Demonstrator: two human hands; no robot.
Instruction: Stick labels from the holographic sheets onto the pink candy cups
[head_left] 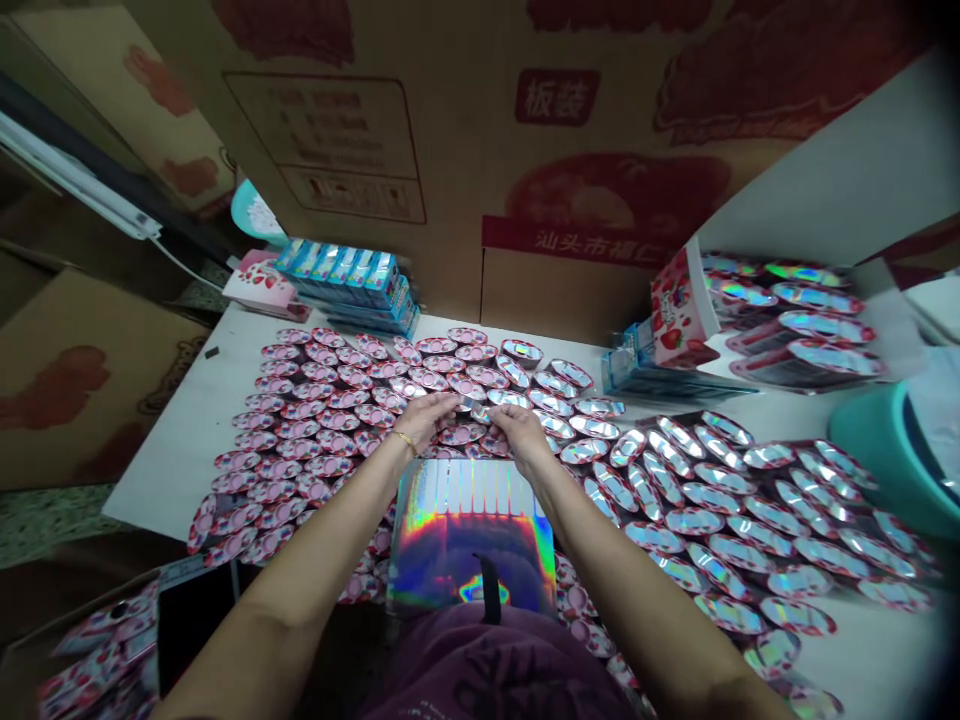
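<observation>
My left hand (426, 420), with a thin bracelet at the wrist, is pinched closed on one end of a small shiny strip (474, 407). At the strip's other end, the fingers of my right hand (517, 432) are closed too. Both hands hover over the oval ends of small packages. Just below them, against my body, lies a rainbow-shiny sheet (472, 535) with narrow strips along its upper edge. To the left stand many packages with pink oval ends (322, 405). On the right, the packages (712, 500) carry silvery strips across their ends.
A large cardboard box (450, 270) walls off the back. Blue boxes (345, 275) are stacked at the back left. An open strawberry-print carton (679, 310) holds packages at the back right, near a teal bin (877, 440). More packages (105, 640) lie in a box at lower left.
</observation>
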